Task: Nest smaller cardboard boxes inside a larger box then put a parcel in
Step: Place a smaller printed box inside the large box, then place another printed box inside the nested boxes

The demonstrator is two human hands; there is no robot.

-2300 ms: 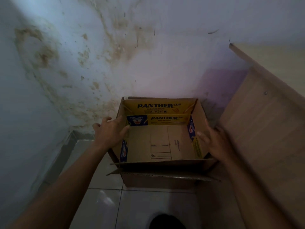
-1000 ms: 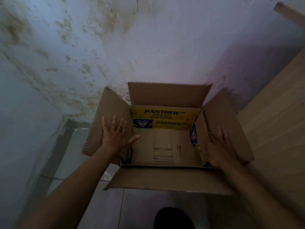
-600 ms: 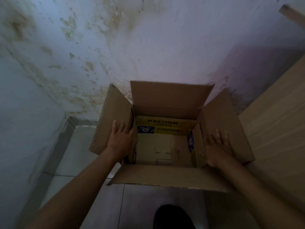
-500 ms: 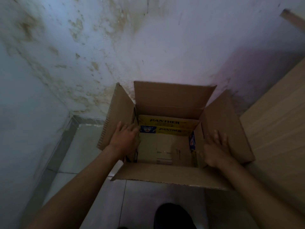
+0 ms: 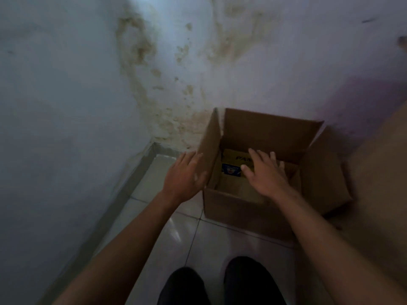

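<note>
- Nearest, below both wrists, two dark-clad knees (image 5: 248,280) over a pale tiled floor (image 5: 198,238)
- The left hand (image 5: 184,178) is open, fingers straight and close together, holding nothing; it is just outside the upright left flap (image 5: 210,148), which stands on its thumb side; the thumb is blurred, so I cannot tell if it touches the card
- The right hand (image 5: 265,173) is also open, fingers spread and palm down, holding nothing, over the mouth of the larger box (image 5: 242,211)
- The larger box stands on the floor, its front wall under the right wrist and its right flap folded outward
- The smaller box (image 5: 231,164), printed yellow and blue, sits inside the larger one, below and just left of the right hand's fingers
- Right of the right hand, a wooden panel (image 5: 378,194)
- Beyond both hands, a stained wall (image 5: 176,84)
</note>
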